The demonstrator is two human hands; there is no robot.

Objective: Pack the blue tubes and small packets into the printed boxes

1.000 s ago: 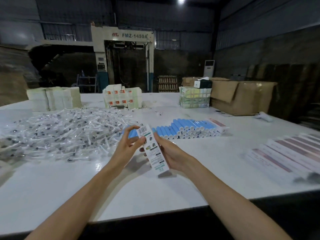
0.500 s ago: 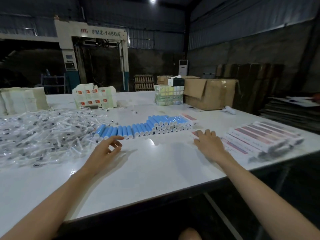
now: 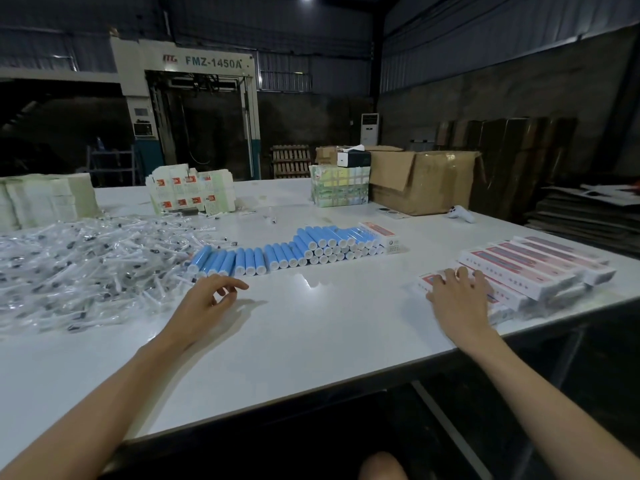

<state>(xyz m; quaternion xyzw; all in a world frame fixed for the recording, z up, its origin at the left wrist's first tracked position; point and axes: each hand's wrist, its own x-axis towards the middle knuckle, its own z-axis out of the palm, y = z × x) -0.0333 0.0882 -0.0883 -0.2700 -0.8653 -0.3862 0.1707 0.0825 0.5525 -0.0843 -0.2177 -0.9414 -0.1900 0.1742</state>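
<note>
White and glossy, the table (image 3: pixel 311 341) fills a dim warehouse. Blue tubes (image 3: pixel 294 249) lie in a long row, partly stacked, just beyond the left hand (image 3: pixel 207 299), whose grip is empty, fingers loosely curled above the surface. Clear small packets (image 3: pixel 86 265) sprawl in a big heap to that hand's outer side. Printed boxes (image 3: pixel 530 268), closed and lying flat in an overlapping stack, sit under and beyond the right hand (image 3: pixel 457 299), which rests flat on the nearest one, fingers spread, clasping nothing. Judging by this, several boxes look finished, yet most tubes and packets remain unpacked. Flat carton stacks (image 3: pixel 190 194) and a cardboard box (image 3: pixel 426 185) stand farther off.
</note>
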